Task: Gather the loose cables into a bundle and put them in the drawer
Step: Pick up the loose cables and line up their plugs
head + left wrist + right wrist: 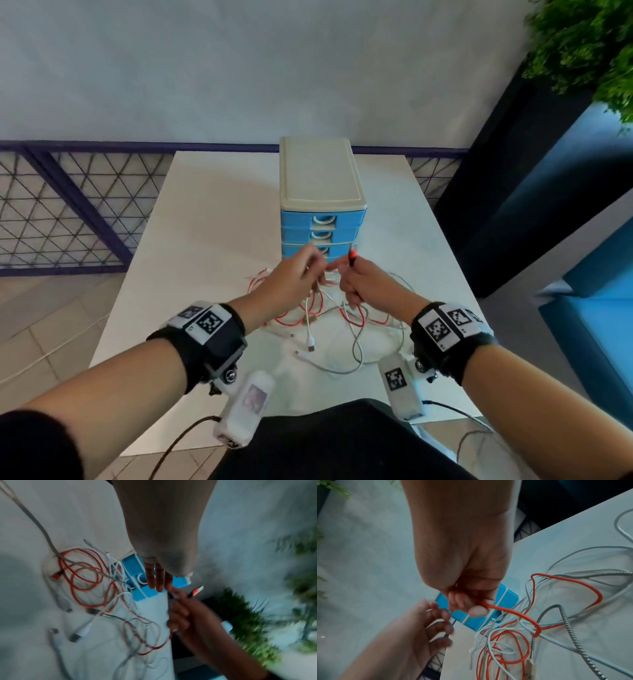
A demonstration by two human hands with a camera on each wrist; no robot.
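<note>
A tangle of red, white and braided grey cables (329,318) (89,577) (505,649) lies on the white table (212,222), in front of a small drawer unit (322,171) (133,566) (505,599) with a cream top and blue drawers, all closed. My right hand (356,284) (467,601) (185,615) grips a red cable (505,611) above the pile. The cable's plug (352,256) (197,591) sticks up out of the fist. My left hand (298,274) (157,580) (435,622) hovers just left of it with relaxed fingers, and I see nothing held in it.
A leafy plant (589,44) hangs at the upper right. Blue seating (599,274) stands right of the table, and a mesh railing (68,205) runs along behind it on the left. The table's near edge meets my dark lap.
</note>
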